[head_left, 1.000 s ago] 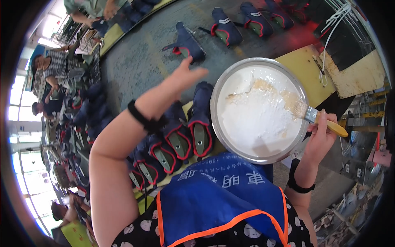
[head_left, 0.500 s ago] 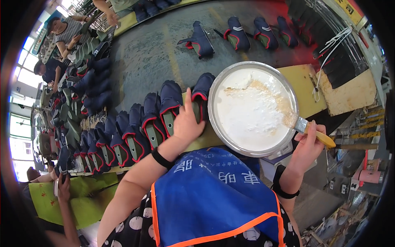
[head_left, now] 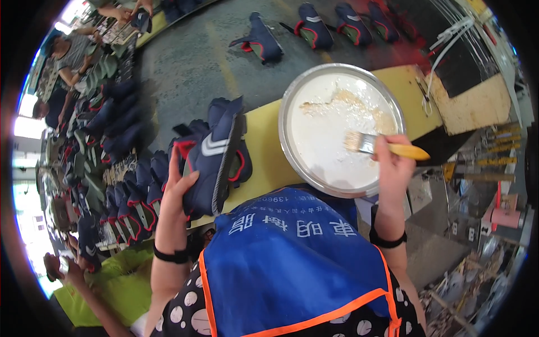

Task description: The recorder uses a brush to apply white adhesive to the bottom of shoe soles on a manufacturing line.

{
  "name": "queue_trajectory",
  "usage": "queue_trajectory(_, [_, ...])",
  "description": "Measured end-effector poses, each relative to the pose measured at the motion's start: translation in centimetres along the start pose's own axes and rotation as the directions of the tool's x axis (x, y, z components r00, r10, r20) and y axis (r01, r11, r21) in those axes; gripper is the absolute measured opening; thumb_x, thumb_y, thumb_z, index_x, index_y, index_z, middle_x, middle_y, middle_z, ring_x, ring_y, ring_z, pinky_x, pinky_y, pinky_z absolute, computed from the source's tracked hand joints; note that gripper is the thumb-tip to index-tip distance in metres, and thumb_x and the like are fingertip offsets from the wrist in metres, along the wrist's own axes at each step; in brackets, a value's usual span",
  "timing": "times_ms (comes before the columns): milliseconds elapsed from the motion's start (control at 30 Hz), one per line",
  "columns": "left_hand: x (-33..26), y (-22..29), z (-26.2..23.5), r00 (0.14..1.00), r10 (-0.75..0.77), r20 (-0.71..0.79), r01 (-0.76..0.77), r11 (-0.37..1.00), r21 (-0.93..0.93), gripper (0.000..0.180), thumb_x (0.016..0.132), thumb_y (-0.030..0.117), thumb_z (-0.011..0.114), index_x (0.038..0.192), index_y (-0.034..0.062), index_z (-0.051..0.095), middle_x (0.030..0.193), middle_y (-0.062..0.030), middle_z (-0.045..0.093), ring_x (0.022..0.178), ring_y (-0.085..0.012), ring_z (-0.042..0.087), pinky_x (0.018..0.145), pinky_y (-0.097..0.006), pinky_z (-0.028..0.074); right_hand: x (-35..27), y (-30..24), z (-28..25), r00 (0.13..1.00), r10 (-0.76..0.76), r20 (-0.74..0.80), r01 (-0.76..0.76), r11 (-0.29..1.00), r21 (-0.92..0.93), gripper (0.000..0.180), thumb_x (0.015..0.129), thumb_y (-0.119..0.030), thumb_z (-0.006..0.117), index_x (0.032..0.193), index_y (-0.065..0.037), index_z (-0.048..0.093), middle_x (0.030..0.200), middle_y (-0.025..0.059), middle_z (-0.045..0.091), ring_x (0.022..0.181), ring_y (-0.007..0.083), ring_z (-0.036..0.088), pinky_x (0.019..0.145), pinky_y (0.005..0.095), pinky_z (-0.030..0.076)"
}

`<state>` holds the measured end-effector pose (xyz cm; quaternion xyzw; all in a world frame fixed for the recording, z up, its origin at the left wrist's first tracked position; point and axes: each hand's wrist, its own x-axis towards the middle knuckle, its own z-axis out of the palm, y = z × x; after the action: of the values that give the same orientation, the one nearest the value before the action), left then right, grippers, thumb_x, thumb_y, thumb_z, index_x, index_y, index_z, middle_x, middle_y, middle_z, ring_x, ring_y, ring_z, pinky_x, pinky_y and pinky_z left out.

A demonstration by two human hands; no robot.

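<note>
My left hand (head_left: 177, 194) grips a navy shoe (head_left: 206, 177) with red trim and white stripes, tilted up with its dark sole edge facing right. Another navy shoe (head_left: 242, 160) shows partly behind it. In my right hand (head_left: 396, 163) is a flat paintbrush (head_left: 368, 143) with a yellow handle. Its pale bristles are over or touching the white paste (head_left: 325, 154) in a round metal basin (head_left: 285, 129); I cannot tell which. Tan streaks run through the paste's upper right part.
Several navy shoes (head_left: 132, 205) line the table's left side. More stand on the grey-green belt (head_left: 185, 62) ahead, one lone shoe (head_left: 263, 42) among them. A yellow board (head_left: 258, 123) lies under the basin. Co-workers (head_left: 70, 56) are at far left; a lime-green cloth (head_left: 120, 283) is lower left.
My left hand has gone from pointing over the row to holding a shoe, turned so its striped side shows. The brush has moved left from the basin's right rim to over the paste.
</note>
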<state>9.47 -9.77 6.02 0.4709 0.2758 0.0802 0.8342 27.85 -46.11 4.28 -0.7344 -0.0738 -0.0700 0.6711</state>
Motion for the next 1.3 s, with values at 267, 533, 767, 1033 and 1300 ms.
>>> queue_trajectory(267, [-1.8, -5.4, -1.6, 0.612, 0.590, 0.526, -0.309, -0.434, 0.846, 0.061, 0.084, -0.005, 0.065, 0.143, 0.0069, 0.054, 0.136, -0.0218, 0.053, 0.121, -0.0379, 0.055, 0.099, -0.043, 0.047, -0.6, 1.5, 4.9, 0.955, -0.113, 0.274, 0.232, 0.859, -0.457, 0.012, 0.090, -0.012, 0.075, 0.092, -0.004, 0.067, 0.086, 0.0065, 0.069, 0.068, 0.0179, 0.066, 0.063, 0.0302, 0.053])
queue_trajectory(533, [-1.4, -2.3, 1.5, 0.811, 0.378, 0.446, -0.310, -0.369, 0.876, 0.109, 0.063, 0.019, 0.085, 0.156, 0.0067, 0.031, 0.144, -0.0293, 0.042, 0.120, -0.0422, 0.055, 0.097, -0.046, 0.051, -0.6, -1.2, 4.8, 0.958, -0.012, 0.287, 0.144, 0.886, -0.441, 0.012, 0.089, -0.013, 0.076, 0.094, -0.004, 0.069, 0.089, 0.0073, 0.070, 0.073, 0.0188, 0.070, 0.065, 0.0302, 0.055])
queue_trajectory(767, [0.4, -0.3, 2.8, 0.899, 0.302, 0.317, -0.339, 0.024, 0.940, 0.100, 0.066, 0.014, 0.080, 0.157, 0.0139, 0.040, 0.109, -0.0150, 0.052, 0.094, -0.0318, 0.064, 0.089, -0.040, 0.054, 0.0, -2.1, 2.5, 0.939, -0.328, 0.106, 0.345, 0.896, -0.279, 0.015, 0.084, 0.001, 0.078, 0.098, 0.001, 0.071, 0.090, 0.0094, 0.070, 0.085, 0.0193, 0.069, 0.076, 0.0285, 0.052])
queue_trajectory(1033, [-1.1, 1.6, 6.6, 0.932, -0.227, 0.281, 0.113, 0.922, 0.370, 0.083, 0.078, 0.007, 0.072, 0.153, -0.0031, 0.038, 0.140, -0.0175, 0.057, 0.128, -0.0251, 0.058, 0.109, -0.036, 0.043, 0.6, -2.3, 1.0, 0.938, -0.334, 0.090, 0.319, 0.734, -0.600, 0.019, 0.077, -0.014, 0.084, 0.093, -0.010, 0.075, 0.090, 0.0014, 0.071, 0.090, 0.0179, 0.067, 0.094, 0.0319, 0.041])
queue_trajectory(1300, [0.3, 1.1, 10.7, 0.834, -0.424, 0.352, 0.219, 0.842, 0.494, 0.082, 0.080, 0.006, 0.072, 0.154, -0.0023, 0.037, 0.141, -0.0166, 0.057, 0.130, -0.0238, 0.056, 0.112, -0.035, 0.039, -1.2, -6.7, 0.7, 0.642, -0.624, 0.446, 0.751, 0.629, -0.200, 0.021, 0.075, -0.017, 0.081, 0.096, -0.019, 0.075, 0.094, -0.0048, 0.070, 0.086, 0.0134, 0.068, 0.107, 0.0413, 0.034])
